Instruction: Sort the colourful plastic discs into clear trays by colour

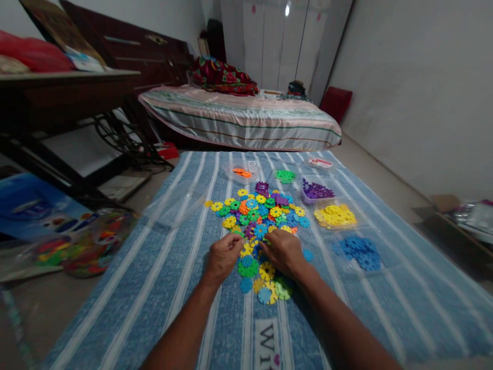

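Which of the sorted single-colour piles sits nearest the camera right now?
The blue pile, to the right of the mixed heap; the yellow pile, purple pile, green pile and orange pile all lie farther back.

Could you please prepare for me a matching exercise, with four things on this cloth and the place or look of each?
Column 1
1. Orange pile
2. Loose heap
3. Yellow pile
4. Blue pile

Column 2
A. Next to the purple pile, on its near side
B. Of the single-colour piles, the nearest to the person
C. To the left of the green pile
D. Many colours mixed, by the left hand and right hand

Pairs: 1-C, 2-D, 3-A, 4-B
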Available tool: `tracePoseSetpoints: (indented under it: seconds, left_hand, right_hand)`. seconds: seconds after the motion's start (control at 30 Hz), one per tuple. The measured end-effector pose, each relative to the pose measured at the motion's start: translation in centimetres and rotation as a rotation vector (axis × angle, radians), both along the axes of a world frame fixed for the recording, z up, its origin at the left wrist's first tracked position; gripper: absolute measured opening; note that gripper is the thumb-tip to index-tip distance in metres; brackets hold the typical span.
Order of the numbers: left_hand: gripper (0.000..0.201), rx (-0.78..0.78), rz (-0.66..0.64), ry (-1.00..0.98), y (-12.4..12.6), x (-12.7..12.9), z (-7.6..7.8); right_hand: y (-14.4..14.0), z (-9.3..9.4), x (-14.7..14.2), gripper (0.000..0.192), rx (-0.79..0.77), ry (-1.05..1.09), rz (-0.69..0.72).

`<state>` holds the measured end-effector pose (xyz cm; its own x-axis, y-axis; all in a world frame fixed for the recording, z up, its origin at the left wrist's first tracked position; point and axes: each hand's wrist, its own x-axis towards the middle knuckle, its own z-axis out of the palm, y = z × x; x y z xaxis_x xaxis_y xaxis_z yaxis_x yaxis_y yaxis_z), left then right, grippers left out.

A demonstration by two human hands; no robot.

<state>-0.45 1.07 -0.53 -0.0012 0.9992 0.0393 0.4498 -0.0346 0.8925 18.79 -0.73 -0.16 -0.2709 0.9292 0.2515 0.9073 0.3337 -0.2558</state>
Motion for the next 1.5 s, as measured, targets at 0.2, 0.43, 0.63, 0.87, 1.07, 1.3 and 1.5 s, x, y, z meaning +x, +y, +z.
tracePoseSetpoints:
  seconds: [0.2,0.43,0.63,0.87,1.07,1.3,1.5]
  left_hand:
    - [0.020,0.022,-0.021,0.032,-0.1,0.0,-0.1]
    - [0.020,0.035,-0.022,0.028,-0.1,-0.1,0.0]
    - [0.018,0.047,-0.037,0.044,-0.1,-0.1,0.1]
    - [0.017,0.034,-0.042,0.048,0.0,-0.2,0.3]
    - [0.019,0.042,-0.043,0.054,-0.1,-0.2,0.3]
    - [0.018,0.044,-0.048,0.068,0.0,-0.1,0.2]
    - [0.017,0.042,-0.049,0.072,0.1,-0.1,0.2]
  right_hand:
    - [-0.2,0.8,-0.1,0.019,-0.103,-0.066,-0.003]
    - [-0.6,1.4,-0.8,0.018,-0.148,-0.107,-0.052]
    - [-0.9,1.6,-1.1,0.020,-0.154,-0.083,-0.083]
    - [-0.6,1.3,-1.1,0.011,-0.187,0.025,-0.102]
    - [-0.7,1.4,-1.5,0.020,-0.167,0.020,-0.096]
    - [-0.5,1.0,-1.3,0.008,-0.154,0.224,-0.157]
    - [-0.8,0.3,-1.0,0.011,-0.133,0.460,-0.179]
